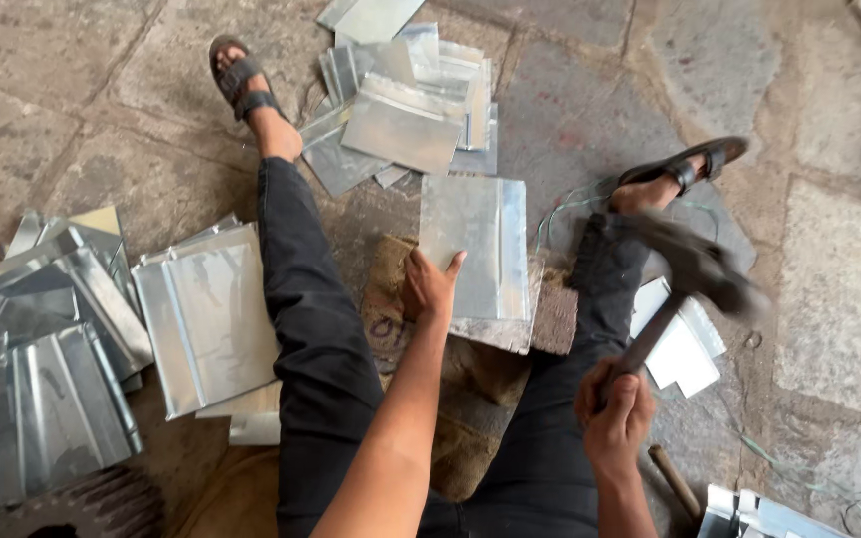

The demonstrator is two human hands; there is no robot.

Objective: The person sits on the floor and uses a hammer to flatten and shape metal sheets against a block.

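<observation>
A shiny rectangular metal sheet (475, 249) with a folded right edge lies on a block (553, 319) between my legs. My left hand (429, 289) presses on the sheet's lower left corner. My right hand (615, 410) grips the wooden handle of a hammer (695, 267). The hammer's dark head is raised and blurred, to the right of the sheet.
Stacks of folded metal sheets lie at the left (206, 314), the far left (37, 359) and ahead (406, 110). A burlap sack (470, 379) is under the block. Smaller sheets (680, 344) and a wooden stick (672, 480) lie right of my leg. The floor is stone.
</observation>
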